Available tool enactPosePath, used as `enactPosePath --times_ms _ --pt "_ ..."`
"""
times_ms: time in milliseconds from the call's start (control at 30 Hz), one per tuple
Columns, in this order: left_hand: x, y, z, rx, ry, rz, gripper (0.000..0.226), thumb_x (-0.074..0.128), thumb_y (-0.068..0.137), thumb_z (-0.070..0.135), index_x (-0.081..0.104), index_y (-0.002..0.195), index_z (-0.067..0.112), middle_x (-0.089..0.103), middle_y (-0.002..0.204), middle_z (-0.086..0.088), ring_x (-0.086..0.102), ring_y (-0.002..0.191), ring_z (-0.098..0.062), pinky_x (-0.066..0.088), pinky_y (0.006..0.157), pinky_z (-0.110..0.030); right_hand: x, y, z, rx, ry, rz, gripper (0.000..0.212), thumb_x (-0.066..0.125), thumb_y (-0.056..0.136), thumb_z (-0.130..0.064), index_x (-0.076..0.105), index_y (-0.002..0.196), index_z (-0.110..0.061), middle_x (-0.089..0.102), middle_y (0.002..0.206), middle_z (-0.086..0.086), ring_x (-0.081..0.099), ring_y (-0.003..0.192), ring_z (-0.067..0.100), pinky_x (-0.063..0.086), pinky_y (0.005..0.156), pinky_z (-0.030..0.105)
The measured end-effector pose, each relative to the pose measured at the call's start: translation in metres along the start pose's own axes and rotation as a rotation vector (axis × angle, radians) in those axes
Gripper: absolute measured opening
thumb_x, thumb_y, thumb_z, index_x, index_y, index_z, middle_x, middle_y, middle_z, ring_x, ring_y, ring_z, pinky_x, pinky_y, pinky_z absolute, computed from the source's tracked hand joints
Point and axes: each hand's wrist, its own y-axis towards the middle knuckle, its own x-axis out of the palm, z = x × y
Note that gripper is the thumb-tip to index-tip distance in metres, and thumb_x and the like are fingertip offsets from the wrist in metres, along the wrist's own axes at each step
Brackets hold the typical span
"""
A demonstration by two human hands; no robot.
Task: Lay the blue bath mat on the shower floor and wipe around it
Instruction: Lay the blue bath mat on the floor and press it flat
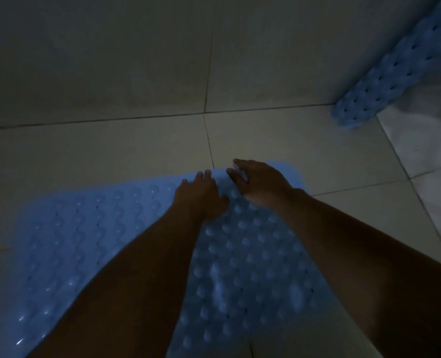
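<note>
A light blue bath mat (242, 257) with rows of round bumps lies spread on the pale tiled shower floor (85, 151), filling the lower half of the dim view. My left hand (201, 196) rests flat on the mat near its far edge, fingers apart. Just to its right, my right hand (260, 183) hovers or presses at the same far edge with fingers spread and slightly curled. Neither hand visibly holds anything.
A second blue mat (384, 83) with small holes leans in the far right corner against the wall. The tiled wall (111, 60) rises behind the floor. Lighter floor tiles (425, 151) lie to the right.
</note>
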Motion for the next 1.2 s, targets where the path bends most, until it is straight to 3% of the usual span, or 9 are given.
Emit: enactPosePath --times_ms 133,267,367,633,767,833,967,1067,1200 --pt "-0.037 0.002 0.001 -0.008 0.002 0.125 0.039 0.057 0.091 0.039 0.064 0.125 0.020 0.063 0.128 -0.008 0.056 0.120 -0.029 0.048 0.090 -0.041 0.013 -0.006 -0.012 -0.051 -0.119 -0.059 0.061 0.030 0.106 -0.045 0.026 0.156 -0.012 0.030 0.161 0.014 0.024 0.151 0.032 0.028 0.119 0.050" --pt "-0.005 -0.016 -0.013 0.040 -0.007 0.301 0.067 0.042 0.093 0.045 0.037 0.152 0.014 0.038 0.157 -0.008 0.021 0.152 -0.032 0.032 0.114 -0.046 0.058 -0.015 -0.005 -0.058 -0.210 -0.089 0.076 0.015 0.101 -0.057 0.005 0.159 -0.009 -0.004 0.168 0.012 -0.007 0.155 0.028 0.007 0.123 0.056" --pt "0.023 -0.015 -0.027 0.064 -0.025 0.388 0.080 0.017 0.087 0.051 0.033 0.156 0.013 0.037 0.160 -0.011 0.022 0.153 -0.035 0.033 0.114 -0.050 0.081 -0.022 -0.008 -0.032 -0.232 0.029 0.092 0.000 0.093 -0.070 0.005 0.159 -0.006 -0.006 0.168 0.012 -0.011 0.155 0.026 -0.002 0.124 0.054" --pt "0.062 -0.012 -0.037 0.056 0.032 0.563 0.064 0.025 0.102 0.043 0.028 0.158 0.011 0.024 0.166 -0.015 0.004 0.156 -0.039 0.019 0.122 -0.061 0.091 -0.022 -0.002 -0.041 -0.252 0.089 0.093 0.015 0.095 -0.073 -0.004 0.159 -0.007 -0.011 0.168 0.010 -0.019 0.153 0.021 -0.005 0.125 0.051" --pt "0.051 -0.012 -0.038 -0.008 0.040 0.531 0.066 0.014 0.102 0.047 0.021 0.160 0.014 0.016 0.168 -0.013 -0.007 0.156 -0.037 0.011 0.124 -0.059 0.070 -0.017 -0.004 -0.054 -0.176 -0.115 0.096 0.021 0.093 -0.073 -0.012 0.158 -0.011 -0.022 0.165 0.007 -0.024 0.152 0.020 -0.009 0.123 0.053" --pt "0.043 -0.011 -0.032 -0.099 0.013 0.525 0.068 0.010 0.101 0.048 0.018 0.161 0.016 0.012 0.169 -0.011 -0.013 0.155 -0.037 0.004 0.125 -0.059 0.037 -0.003 -0.010 -0.033 -0.058 -0.305 0.086 0.028 0.099 -0.064 -0.002 0.159 -0.010 -0.016 0.167 0.007 -0.014 0.154 0.021 -0.002 0.124 0.053" --pt "0.029 0.004 0.013 -0.118 -0.069 0.531 0.069 0.017 0.097 0.044 0.027 0.159 0.016 0.017 0.168 -0.012 -0.010 0.155 -0.039 0.004 0.124 -0.061 -0.047 0.025 0.004 -0.023 0.158 -0.313 0.042 0.036 0.108 -0.027 0.062 0.123 0.002 0.055 0.140 0.023 0.050 0.131 0.033 0.032 0.104 0.032" --pt "0.034 0.026 0.061 0.124 -0.018 0.496 0.072 0.016 0.096 0.049 0.026 0.158 0.014 0.015 0.168 -0.014 -0.006 0.155 -0.041 0.006 0.124 -0.062 -0.063 0.028 0.036 -0.032 0.108 -0.102 0.038 0.038 0.103 -0.028 0.070 0.093 -0.009 0.065 0.123 0.022 0.059 0.116 0.035 0.041 0.096 0.035" --pt "0.069 0.049 0.100 0.325 0.080 0.387 0.082 0.018 0.097 0.067 0.019 0.161 0.015 0.001 0.170 -0.011 -0.012 0.156 -0.035 0.007 0.124 -0.059 -0.045 0.015 0.085 -0.012 0.117 0.103 0.036 0.042 0.104 -0.026 0.068 0.116 -0.004 0.067 0.123 0.018 0.061 0.114 0.036 0.047 0.097 0.042"
